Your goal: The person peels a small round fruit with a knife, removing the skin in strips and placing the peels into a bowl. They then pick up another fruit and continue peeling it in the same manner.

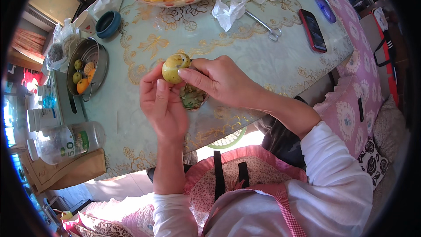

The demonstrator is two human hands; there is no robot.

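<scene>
Over the table, a round yellow-green fruit [171, 69] with dark specks sits between my two hands. Its surface is glossy, and a band runs across its upper part. The fingers of my left hand [164, 105] cup it from the left and below. From the right, my right hand [217, 79] presses its thumb to the fruit, with the index finger behind. A small dark sliver shows beside that index finger; what it belongs to is hidden. Just below the fruit, partly covered by my hands, lies a heap of green peel-like pieces [192, 98].
A metal strainer bowl [104, 62] with several fruits stands left, near a clear plastic bottle [72, 141] and blue bowl [108, 24]. Far back sits a basket [174, 4] of folded yellow paper. Scissors [263, 24], crumpled tissue [229, 10] and a phone [312, 30] lie right.
</scene>
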